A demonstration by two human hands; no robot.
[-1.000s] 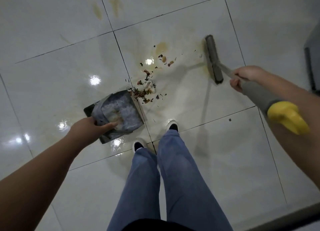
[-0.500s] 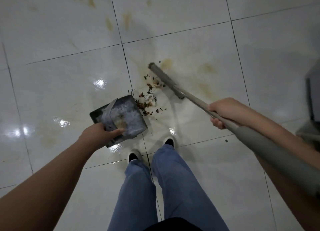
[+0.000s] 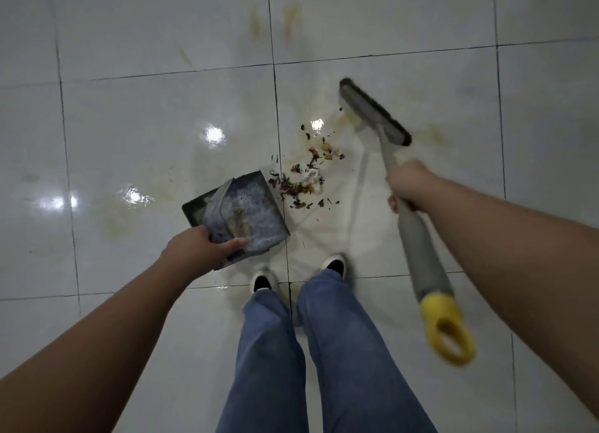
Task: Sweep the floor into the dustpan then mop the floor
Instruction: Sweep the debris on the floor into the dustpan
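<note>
The scene is dim and bluish, lit from above: small white glare spots sit on the glossy white tiled floor to the left and near the scattered dry debris. Motion blur smears the grey broom with its yellow loop-ended handle, most at the loop, and a soft shadow line falls beside it. The wide lens bows the tile joints toward the edges.

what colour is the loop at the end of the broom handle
Yellow: the loop caps the grey broom handle, seen in the head view.
</note>
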